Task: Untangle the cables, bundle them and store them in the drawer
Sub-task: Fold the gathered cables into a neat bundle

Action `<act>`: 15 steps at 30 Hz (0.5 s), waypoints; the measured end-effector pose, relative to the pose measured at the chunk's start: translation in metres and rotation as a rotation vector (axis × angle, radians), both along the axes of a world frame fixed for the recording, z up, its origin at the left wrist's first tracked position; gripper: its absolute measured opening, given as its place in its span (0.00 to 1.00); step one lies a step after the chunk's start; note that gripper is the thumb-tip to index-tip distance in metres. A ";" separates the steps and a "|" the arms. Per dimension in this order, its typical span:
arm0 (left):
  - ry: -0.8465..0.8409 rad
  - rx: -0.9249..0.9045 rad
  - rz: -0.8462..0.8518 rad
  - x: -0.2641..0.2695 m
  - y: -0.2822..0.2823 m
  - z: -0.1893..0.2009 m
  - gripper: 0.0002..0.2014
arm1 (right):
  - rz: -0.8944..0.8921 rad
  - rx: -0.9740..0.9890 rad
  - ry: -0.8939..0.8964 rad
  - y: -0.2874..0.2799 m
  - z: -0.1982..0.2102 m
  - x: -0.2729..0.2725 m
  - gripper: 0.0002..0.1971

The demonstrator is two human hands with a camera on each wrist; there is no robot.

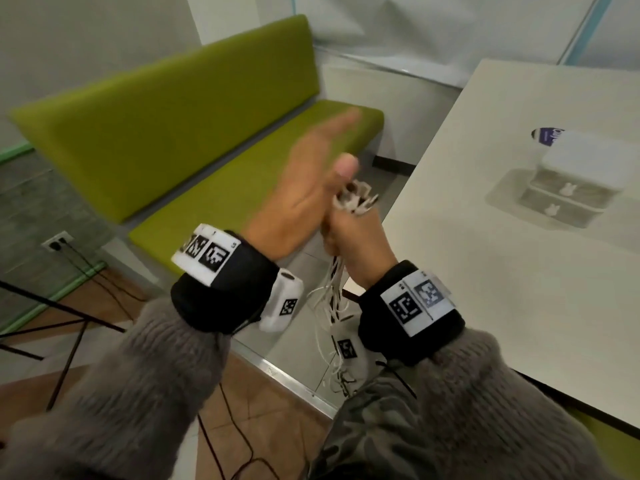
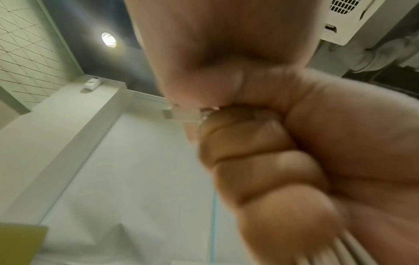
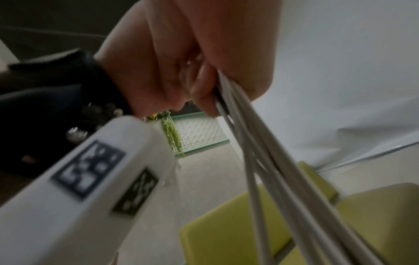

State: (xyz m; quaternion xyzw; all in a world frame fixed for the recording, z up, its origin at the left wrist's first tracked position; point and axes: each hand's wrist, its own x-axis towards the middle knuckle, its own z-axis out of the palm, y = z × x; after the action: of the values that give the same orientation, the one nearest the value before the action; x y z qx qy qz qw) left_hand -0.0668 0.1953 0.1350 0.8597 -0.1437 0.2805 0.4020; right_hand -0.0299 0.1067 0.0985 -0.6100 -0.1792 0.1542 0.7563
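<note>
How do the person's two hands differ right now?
The right hand is curled round the white cables; the left hand is spread flat with fingers straight and grips nothing. The left hand is smeared by motion blur; the right hand looks sharper. The left hand reaches further out over the green bench. Both wear black wristbands carrying white tagged blocks.

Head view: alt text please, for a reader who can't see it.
The right hand grips a bunch of white cables, plug ends up, the rest hanging toward the lap. The blurred left hand is open beside it. A small drawer unit with both drawers shut sits on the white table at right.
</note>
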 end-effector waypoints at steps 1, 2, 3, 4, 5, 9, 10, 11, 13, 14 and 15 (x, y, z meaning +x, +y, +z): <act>-0.019 -0.174 0.045 -0.001 0.004 -0.012 0.40 | -0.031 0.065 0.063 -0.005 0.003 0.006 0.18; 0.055 -0.327 0.056 -0.004 0.004 -0.024 0.46 | -0.041 0.122 0.101 -0.012 0.008 0.011 0.20; 0.190 -0.441 0.002 -0.008 0.000 -0.039 0.49 | -0.052 0.180 0.123 -0.016 0.010 0.016 0.22; 0.332 -0.478 -0.093 -0.009 -0.005 -0.056 0.48 | -0.056 0.226 0.137 -0.021 0.015 0.019 0.23; 0.444 -0.442 -0.176 -0.011 -0.012 -0.072 0.41 | -0.056 0.258 0.148 -0.024 0.018 0.021 0.23; 0.467 -0.322 -0.135 -0.010 -0.045 -0.101 0.17 | -0.050 0.289 0.270 -0.046 0.016 0.018 0.25; 0.420 -0.274 -0.124 -0.009 -0.049 -0.102 0.17 | -0.049 0.290 0.304 -0.055 0.015 0.016 0.25; 0.377 -0.194 -0.128 -0.005 -0.053 -0.102 0.18 | -0.056 0.290 0.331 -0.066 0.013 0.017 0.25; 0.324 0.018 -0.157 0.001 -0.059 -0.103 0.19 | -0.095 0.307 0.377 -0.090 0.011 0.016 0.26; 0.310 0.102 -0.180 0.004 -0.064 -0.103 0.17 | -0.121 0.335 0.405 -0.103 0.010 0.015 0.26; 0.292 0.165 -0.208 0.006 -0.069 -0.103 0.17 | -0.150 0.377 0.426 -0.116 0.008 0.015 0.26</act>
State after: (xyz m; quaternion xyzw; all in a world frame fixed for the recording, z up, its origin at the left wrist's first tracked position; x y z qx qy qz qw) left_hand -0.0609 0.1265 0.0319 0.9018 -0.1947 0.0972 0.3735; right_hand -0.0148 -0.0088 0.1064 -0.4242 0.0035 0.1864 0.8862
